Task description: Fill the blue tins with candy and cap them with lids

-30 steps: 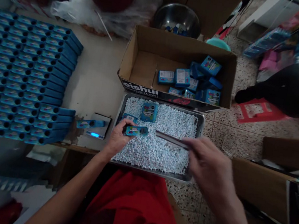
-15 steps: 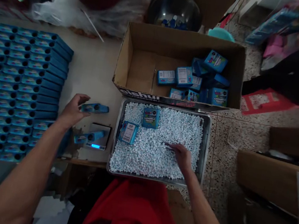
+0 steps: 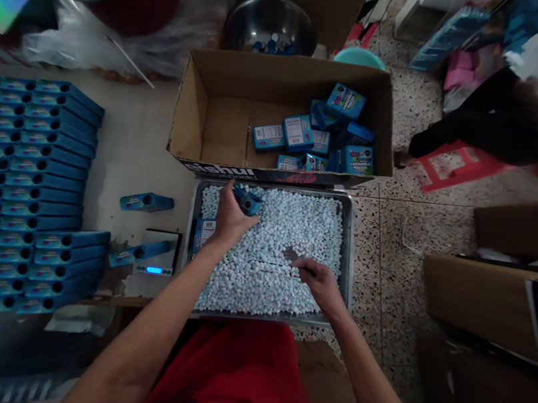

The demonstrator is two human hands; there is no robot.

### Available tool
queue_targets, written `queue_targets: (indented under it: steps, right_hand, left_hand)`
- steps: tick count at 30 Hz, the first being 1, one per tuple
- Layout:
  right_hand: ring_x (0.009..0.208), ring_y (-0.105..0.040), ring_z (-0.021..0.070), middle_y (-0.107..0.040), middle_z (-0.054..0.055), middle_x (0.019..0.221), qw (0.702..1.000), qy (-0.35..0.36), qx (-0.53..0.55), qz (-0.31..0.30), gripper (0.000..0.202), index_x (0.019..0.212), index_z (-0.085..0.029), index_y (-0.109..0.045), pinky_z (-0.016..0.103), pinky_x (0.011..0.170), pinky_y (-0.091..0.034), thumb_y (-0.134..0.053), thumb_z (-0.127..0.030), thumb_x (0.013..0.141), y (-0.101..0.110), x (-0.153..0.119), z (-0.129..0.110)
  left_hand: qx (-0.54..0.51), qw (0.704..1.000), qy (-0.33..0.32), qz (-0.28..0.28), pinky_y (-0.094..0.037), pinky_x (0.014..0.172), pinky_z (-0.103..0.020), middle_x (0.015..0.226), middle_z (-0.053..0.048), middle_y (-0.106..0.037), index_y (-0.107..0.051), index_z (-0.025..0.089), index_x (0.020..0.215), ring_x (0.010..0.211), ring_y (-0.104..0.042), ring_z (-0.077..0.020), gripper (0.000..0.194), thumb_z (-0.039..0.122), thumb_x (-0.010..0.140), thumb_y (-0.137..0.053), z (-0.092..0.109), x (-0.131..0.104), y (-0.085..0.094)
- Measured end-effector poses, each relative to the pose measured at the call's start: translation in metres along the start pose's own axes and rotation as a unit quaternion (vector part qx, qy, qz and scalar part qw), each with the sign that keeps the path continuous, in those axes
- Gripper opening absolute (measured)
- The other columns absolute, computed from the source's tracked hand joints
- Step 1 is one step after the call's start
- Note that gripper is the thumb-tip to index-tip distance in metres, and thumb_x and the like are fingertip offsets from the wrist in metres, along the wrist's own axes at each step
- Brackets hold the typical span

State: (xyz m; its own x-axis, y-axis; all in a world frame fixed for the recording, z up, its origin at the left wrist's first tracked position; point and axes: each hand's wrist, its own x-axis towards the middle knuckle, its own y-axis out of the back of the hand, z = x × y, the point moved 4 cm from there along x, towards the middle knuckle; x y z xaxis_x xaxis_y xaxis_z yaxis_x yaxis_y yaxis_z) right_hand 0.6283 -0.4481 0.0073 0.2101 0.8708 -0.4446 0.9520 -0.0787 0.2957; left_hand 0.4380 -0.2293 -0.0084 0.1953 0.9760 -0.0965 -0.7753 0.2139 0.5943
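My left hand (image 3: 234, 222) is over the left part of a metal tray (image 3: 346, 267), closed around a small blue candy box (image 3: 247, 202) with a dark hole in the face turned up. A second blue box (image 3: 204, 232) lies in the tray, partly hidden by my left wrist. Small white candies (image 3: 265, 295) fill the tray. My right hand (image 3: 321, 282) grips a small scoop (image 3: 295, 255) whose tip rests among the candies. Left of the tray, one blue box (image 3: 154, 253) lies tilted partly on a digital scale (image 3: 155, 271), and another box (image 3: 147, 202) lies just behind it.
Stacked blue boxes (image 3: 22, 191) fill the table's left side. Behind the tray stands a cardboard carton (image 3: 225, 121) with several blue boxes inside. Farther back are a steel bowl (image 3: 270, 20) and a dark red pot (image 3: 142, 1). A person's hand (image 3: 528, 92) shows at the upper right.
My left hand has left one box on the table behind the scale, moved right and taken hold of a box in the tray. The scoop has shifted slightly. My view has turned a little.
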Motion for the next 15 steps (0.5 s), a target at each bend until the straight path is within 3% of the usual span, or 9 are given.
queue_targets:
  steps: [3, 5, 10, 15]
  right_hand:
    - [0.082, -0.066, 0.0199, -0.076, 0.003, 0.090, 0.998, -0.030, 0.048, 0.001, 0.026, 0.097, -0.020, -0.078, 0.029, 0.073, -0.048, -0.057, -0.027, 0.083, 0.024, -0.019, -0.030]
    - [0.082, -0.065, 0.0196, -0.076, 0.003, 0.091, 0.998, -0.035, 0.049, 0.003, 0.025, 0.097, -0.020, -0.079, 0.029, 0.074, -0.047, -0.059, -0.028, 0.084, 0.038, -0.025, -0.052]
    - [0.082, -0.066, 0.0202, -0.077, 0.002, 0.089, 0.999, -0.034, 0.002, 0.008, 0.027, 0.099, -0.020, -0.080, 0.030, 0.076, -0.048, -0.058, -0.025, 0.084, 0.057, -0.021, -0.082]
    - [0.088, -0.069, 0.0217, -0.078, 0.003, 0.093, 0.995, 0.011, -0.101, 0.001, 0.029, 0.095, -0.022, -0.079, 0.034, 0.084, -0.049, -0.053, -0.018, 0.083, 0.051, -0.007, -0.095]
  left_hand:
    - [-0.023, 0.993, -0.114, -0.036, -0.036, 0.115, -0.046, 0.136, -0.015, -0.046, -0.040, 0.018, 0.138, 0.133, -0.046, -0.0344, 0.091, 0.020, 0.057, -0.083, 0.008, -0.026, 0.025]
    - [-0.023, 0.987, -0.146, -0.064, -0.038, 0.114, -0.046, 0.132, -0.014, -0.048, -0.043, 0.019, 0.133, 0.131, -0.047, -0.0337, 0.083, 0.022, 0.060, -0.083, 0.012, -0.046, 0.034]
    - [-0.046, 0.988, -0.121, -0.089, -0.041, 0.111, -0.045, 0.133, -0.011, -0.052, -0.039, 0.022, 0.133, 0.126, -0.053, -0.0306, 0.085, 0.023, 0.062, -0.085, 0.008, -0.082, 0.038]
    - [-0.043, 0.989, -0.124, -0.072, -0.043, 0.109, -0.046, 0.127, -0.011, -0.054, -0.043, 0.021, 0.128, 0.122, -0.055, -0.0322, 0.087, 0.024, 0.055, -0.090, -0.005, -0.095, 0.037]
